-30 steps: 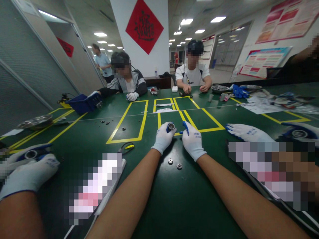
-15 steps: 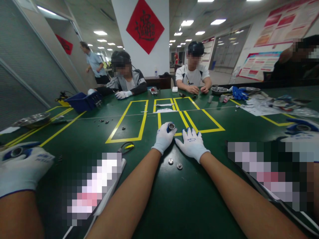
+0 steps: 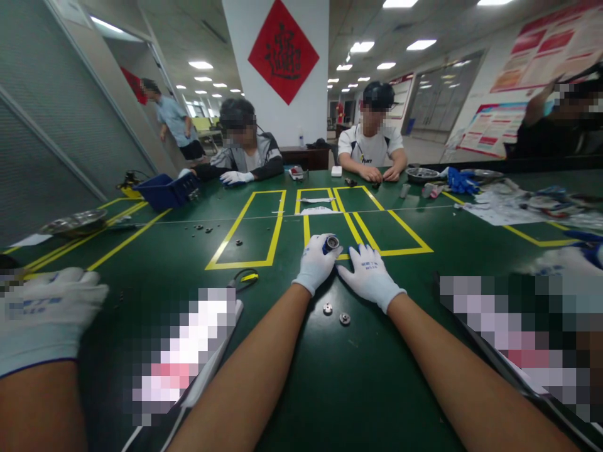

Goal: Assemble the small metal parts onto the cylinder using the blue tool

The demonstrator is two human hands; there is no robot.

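My left hand (image 3: 316, 262), in a white glove with blue finger pads, is closed around a cylindrical part with a round metal opening (image 3: 332, 243). The opening faces up towards me, and the part's lower body is hidden by the fingers. Just right of it, my right hand (image 3: 370, 274), gloved alike, lies flat on the green table (image 3: 301, 383) with its fingers spread. It holds nothing. Nearer to me, between my forearms, two small round metal pieces (image 3: 327, 309) lie side by side on the table top, apart from both hands.
Yellow tape (image 3: 238, 266) outlines areas on the table. A blue bin (image 3: 164, 191) and a metal tray (image 3: 75, 223) stand left. Power strips flank my arms. Co-workers' gloved hands (image 3: 51, 314) enter at both sides, and two people (image 3: 372, 141) sit opposite. Papers (image 3: 494, 204) lie right.
My view has turned slightly left. Both my hands keep their pose. The left neighbour's gloved hand, earlier showing a ring-like part, now shows its back; the right neighbour's hand has moved too.
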